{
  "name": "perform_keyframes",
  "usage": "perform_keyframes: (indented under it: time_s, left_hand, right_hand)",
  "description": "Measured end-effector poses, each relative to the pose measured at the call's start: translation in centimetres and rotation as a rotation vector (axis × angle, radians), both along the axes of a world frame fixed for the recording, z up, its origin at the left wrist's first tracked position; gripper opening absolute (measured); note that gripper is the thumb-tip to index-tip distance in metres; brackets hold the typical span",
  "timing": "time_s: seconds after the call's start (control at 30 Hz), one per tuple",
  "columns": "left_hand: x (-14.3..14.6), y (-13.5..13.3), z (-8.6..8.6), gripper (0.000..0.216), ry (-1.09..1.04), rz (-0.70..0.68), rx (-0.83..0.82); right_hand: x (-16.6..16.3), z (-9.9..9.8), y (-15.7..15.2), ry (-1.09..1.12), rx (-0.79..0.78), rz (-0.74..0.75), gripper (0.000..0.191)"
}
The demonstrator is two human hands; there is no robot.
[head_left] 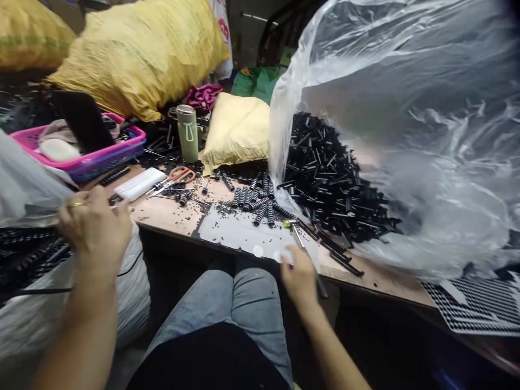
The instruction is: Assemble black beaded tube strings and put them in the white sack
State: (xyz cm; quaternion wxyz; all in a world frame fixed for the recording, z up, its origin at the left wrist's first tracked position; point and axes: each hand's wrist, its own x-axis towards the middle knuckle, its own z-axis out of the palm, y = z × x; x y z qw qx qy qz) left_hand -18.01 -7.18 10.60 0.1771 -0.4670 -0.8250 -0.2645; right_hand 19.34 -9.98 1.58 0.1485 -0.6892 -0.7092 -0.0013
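My right hand is at the near edge of the wooden table, fingers closed round a thin metal tool with a yellow-green tip that points up toward a big clear plastic bag. The bag holds a heap of small black plastic parts. My left hand, a ring on one finger, hovers at the left over a bag of black ridged pieces; its fingers curl downward and are blurred.
Black ridged rods and crumbs lie mid-table. Behind them are red-handled scissors, a white box, a green bottle, a pink basket, yellow sacks and a black grid tray at right.
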Motion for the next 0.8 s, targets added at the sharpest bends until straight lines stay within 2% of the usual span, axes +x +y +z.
perform_keyframes:
  time_s: [0.03,0.07,0.1,0.13,0.2,0.27,0.3,0.33,0.43,0.47,0.57,0.63,0.7,0.8]
  left_hand:
    - [1.6,0.4,-0.6,0.045,0.0,-0.11,0.005]
    - [3.5,0.8,-1.2,0.047,-0.004,-0.226,-0.004]
    - [5.5,1.2,-1.7,0.047,-0.012,-0.326,-0.025]
    - [7.4,1.5,-2.3,0.048,-0.018,-0.407,-0.052]
    - [10.2,2.0,-3.2,0.049,-0.009,-0.518,-0.112]
    - [11.5,2.5,-4.0,0.049,0.014,-0.568,-0.171]
    - [11.7,2.8,-4.3,0.048,0.019,-0.575,-0.2]
    - [11.8,3.2,-4.7,0.047,0.018,-0.573,-0.229]
    - [12.2,4.8,-5.9,0.043,-0.01,-0.584,-0.311]
    - [12.6,5.6,-6.3,0.042,-0.023,-0.611,-0.334]
    - [14.5,8.8,-7.1,0.04,-0.095,-0.68,-0.415]
    - [15.8,11.6,-7.5,0.041,-0.149,-0.669,-0.455]
    - [16.9,14.6,-7.8,0.042,-0.185,-0.644,-0.476]
    - [17.8,18.1,-8.3,0.039,-0.229,-0.657,-0.528]
  right_hand:
    - [-1.6,-1.0,-1.4,0.025,-0.049,0.167,0.033]
    - [-2.9,-2.0,-2.6,0.063,-0.135,0.456,0.034]
    - [-3.6,-3.0,-3.7,0.08,-0.199,0.586,0.037]
    - [-3.6,-3.9,-4.6,0.071,-0.24,0.499,0.039]
    - [-2.2,-5.2,-6.0,0.029,-0.269,0.116,0.048]
    - [0.1,-5.8,-7.1,0.004,-0.264,-0.235,0.057]
    - [1.0,-5.9,-7.7,0.023,-0.256,-0.275,0.059]
    - [1.7,-6.0,-8.1,0.063,-0.239,-0.223,0.057]
    - [1.8,-6.4,-9.0,0.197,-0.22,0.138,0.05]
    - [1.6,-6.6,-8.9,0.215,-0.232,0.163,0.049]
    - [1.4,-7.0,-8.2,0.219,-0.273,-0.064,0.047]
    - [1.5,-6.4,-7.6,0.27,-0.237,-0.111,0.042]
    - [1.4,-4.9,-6.9,0.375,-0.161,0.011,0.031]
    - [1.3,-1.4,-4.4,0.459,-0.055,0.189,0.02]
